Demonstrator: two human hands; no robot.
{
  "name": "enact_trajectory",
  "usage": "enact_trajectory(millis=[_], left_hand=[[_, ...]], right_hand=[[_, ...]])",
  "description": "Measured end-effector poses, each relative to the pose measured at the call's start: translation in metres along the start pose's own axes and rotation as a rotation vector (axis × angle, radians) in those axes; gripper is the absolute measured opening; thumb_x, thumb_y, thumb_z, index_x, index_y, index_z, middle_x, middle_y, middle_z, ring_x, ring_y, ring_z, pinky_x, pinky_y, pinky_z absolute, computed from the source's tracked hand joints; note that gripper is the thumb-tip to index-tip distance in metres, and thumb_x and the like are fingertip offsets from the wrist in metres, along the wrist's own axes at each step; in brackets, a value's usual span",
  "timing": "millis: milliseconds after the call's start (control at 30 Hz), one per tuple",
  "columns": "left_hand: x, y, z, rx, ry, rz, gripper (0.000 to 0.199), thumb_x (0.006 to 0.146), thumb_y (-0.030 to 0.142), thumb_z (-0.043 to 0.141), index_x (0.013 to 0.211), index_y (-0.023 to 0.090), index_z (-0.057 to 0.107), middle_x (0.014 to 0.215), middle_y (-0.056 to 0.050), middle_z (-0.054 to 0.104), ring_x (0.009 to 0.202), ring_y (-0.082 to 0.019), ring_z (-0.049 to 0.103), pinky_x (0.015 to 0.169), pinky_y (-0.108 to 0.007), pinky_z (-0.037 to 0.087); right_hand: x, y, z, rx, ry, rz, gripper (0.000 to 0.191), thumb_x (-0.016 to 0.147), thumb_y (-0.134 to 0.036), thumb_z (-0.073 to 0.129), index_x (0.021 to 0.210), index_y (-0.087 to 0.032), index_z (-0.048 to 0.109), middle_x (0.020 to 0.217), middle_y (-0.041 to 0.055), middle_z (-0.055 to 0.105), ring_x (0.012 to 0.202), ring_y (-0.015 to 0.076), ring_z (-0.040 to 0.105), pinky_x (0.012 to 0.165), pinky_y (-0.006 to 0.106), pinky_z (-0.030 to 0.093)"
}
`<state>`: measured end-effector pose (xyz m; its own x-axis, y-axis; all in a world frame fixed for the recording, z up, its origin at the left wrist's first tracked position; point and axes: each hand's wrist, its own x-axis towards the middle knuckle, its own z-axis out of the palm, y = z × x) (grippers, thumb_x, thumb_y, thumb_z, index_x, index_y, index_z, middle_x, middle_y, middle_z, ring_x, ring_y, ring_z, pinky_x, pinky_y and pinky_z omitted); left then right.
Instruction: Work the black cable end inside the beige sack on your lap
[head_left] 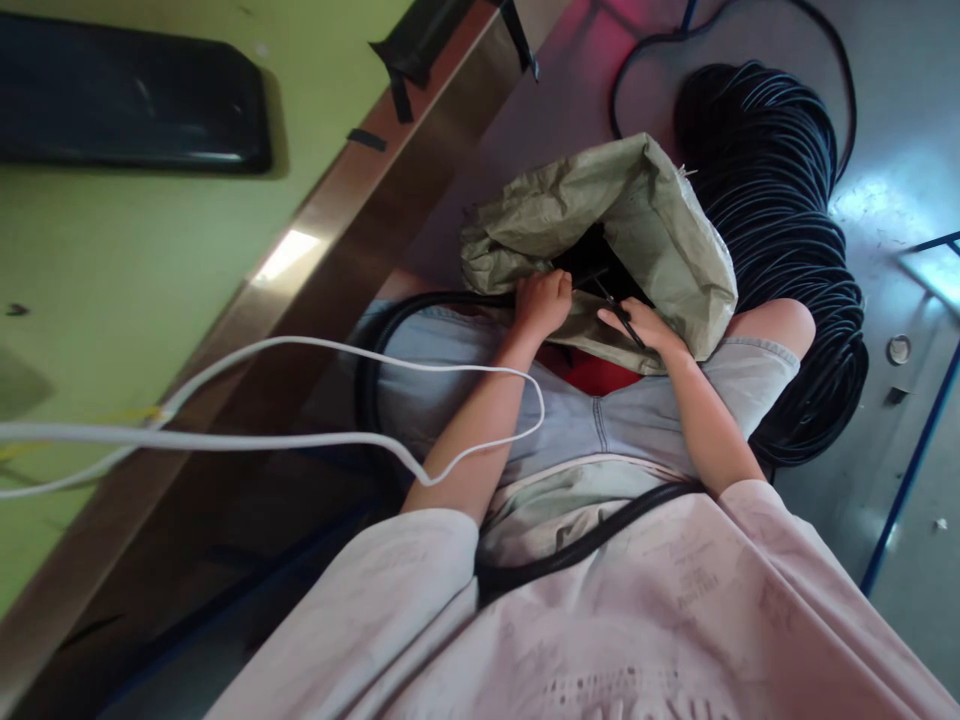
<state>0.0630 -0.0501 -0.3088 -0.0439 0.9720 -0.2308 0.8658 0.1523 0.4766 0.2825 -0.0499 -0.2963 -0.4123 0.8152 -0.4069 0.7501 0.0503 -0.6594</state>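
My left hand [544,302] is closed at the near rim of an open woven sack [667,245], where a thick black cable [420,302] runs into its grip. In my right hand [649,328] is a slim dark-handled tool [616,310], its thin metal tip pointing toward my left hand; blur hides its exact kind. The sack stands between my legs with its mouth up. Its inside is dark, and what lies there cannot be made out. Something red [585,370] shows under the near rim.
A large coil of black cable [772,200] lies on the floor [915,420] beyond the sack. To the left is a green-topped table [150,250] with a metal edge, holding a dark phone-like object [135,95]. A white cord [300,440] hangs across my left arm.
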Motion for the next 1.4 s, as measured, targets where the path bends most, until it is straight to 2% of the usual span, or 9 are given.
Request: enact_trajectory(millis=[233,400,567,800,900,1033,1167,1267,1400], left_hand=[[0.000,0.001,-0.002,0.003,-0.012,0.010,0.048,0.109,0.033,0.025,0.105,0.018,0.070,0.111,-0.016,0.073,0.117,-0.031,0.063,0.105,-0.043,0.040],[0.000,0.001,-0.004,0.021,-0.033,0.036,0.044,0.107,0.031,0.028,0.103,0.020,0.070,0.108,-0.015,0.073,0.116,-0.032,0.063,0.103,-0.043,0.041],[0.002,0.000,-0.005,0.001,-0.031,0.078,0.044,0.107,0.030,0.028,0.100,0.021,0.070,0.104,-0.012,0.074,0.111,-0.029,0.064,0.099,-0.040,0.042],[0.004,-0.003,-0.009,-0.072,-0.045,0.133,0.041,0.106,0.028,0.031,0.092,0.021,0.069,0.098,-0.011,0.072,0.106,-0.026,0.064,0.096,-0.037,0.043],[0.003,-0.003,-0.010,-0.087,-0.024,0.130,0.041,0.107,0.029,0.032,0.092,0.021,0.069,0.098,-0.012,0.071,0.107,-0.027,0.064,0.097,-0.037,0.043],[0.001,-0.002,-0.010,-0.072,0.004,0.113,0.042,0.108,0.029,0.030,0.098,0.021,0.069,0.100,-0.012,0.072,0.107,-0.026,0.064,0.096,-0.037,0.044],[-0.003,-0.001,-0.007,-0.083,0.003,0.122,0.032,0.106,0.037,0.042,0.115,0.020,0.068,0.112,-0.013,0.072,0.113,-0.028,0.063,0.100,-0.038,0.043],[-0.006,0.001,-0.005,-0.069,-0.016,0.117,0.032,0.102,0.038,0.056,0.126,0.020,0.065,0.119,-0.013,0.071,0.117,-0.030,0.062,0.102,-0.040,0.043],[-0.008,0.000,-0.004,-0.033,-0.057,0.150,0.031,0.103,0.034,0.054,0.127,0.021,0.069,0.124,-0.013,0.072,0.122,-0.032,0.060,0.105,-0.043,0.041]], right_hand=[[-0.003,-0.009,-0.006,0.119,-0.154,-0.010,0.059,0.103,-0.071,0.046,0.073,-0.021,0.056,0.067,0.0004,0.054,0.073,0.0184,0.058,0.070,0.028,0.044],[-0.006,-0.014,-0.009,0.132,-0.146,0.012,0.055,0.105,-0.066,0.048,0.077,-0.020,0.057,0.068,0.0012,0.056,0.073,0.0170,0.056,0.070,0.028,0.043],[-0.008,-0.014,-0.006,0.267,-0.170,0.106,0.056,0.108,-0.064,0.038,0.084,-0.019,0.059,0.066,-0.0003,0.056,0.067,0.0155,0.056,0.067,0.027,0.042],[-0.003,-0.004,0.001,0.513,-0.255,0.081,0.061,0.108,-0.068,0.031,0.080,-0.020,0.055,0.097,0.0041,0.072,0.059,0.0089,0.055,0.062,0.024,0.044],[-0.002,-0.002,-0.001,0.535,-0.305,0.080,0.065,0.106,-0.071,0.030,0.075,-0.019,0.054,0.097,0.0067,0.074,0.056,0.0084,0.053,0.060,0.024,0.044],[-0.004,-0.006,-0.008,0.470,-0.236,0.062,0.065,0.101,-0.076,0.040,0.069,-0.021,0.054,0.080,0.0037,0.072,0.052,0.0098,0.051,0.061,0.025,0.046],[-0.006,-0.007,-0.012,0.267,-0.173,0.086,0.064,0.098,-0.076,0.047,0.073,-0.020,0.064,0.052,-0.0011,0.056,0.051,0.0140,0.054,0.059,0.026,0.043],[-0.002,0.000,-0.009,0.137,-0.145,0.129,0.062,0.096,-0.075,0.054,0.073,-0.019,0.064,0.053,-0.0007,0.056,0.055,0.0155,0.056,0.060,0.027,0.040],[0.005,0.011,0.001,0.044,-0.056,0.078,0.058,0.097,-0.073,0.057,0.074,-0.019,0.063,0.071,0.0031,0.064,0.071,0.0173,0.060,0.067,0.027,0.040]])
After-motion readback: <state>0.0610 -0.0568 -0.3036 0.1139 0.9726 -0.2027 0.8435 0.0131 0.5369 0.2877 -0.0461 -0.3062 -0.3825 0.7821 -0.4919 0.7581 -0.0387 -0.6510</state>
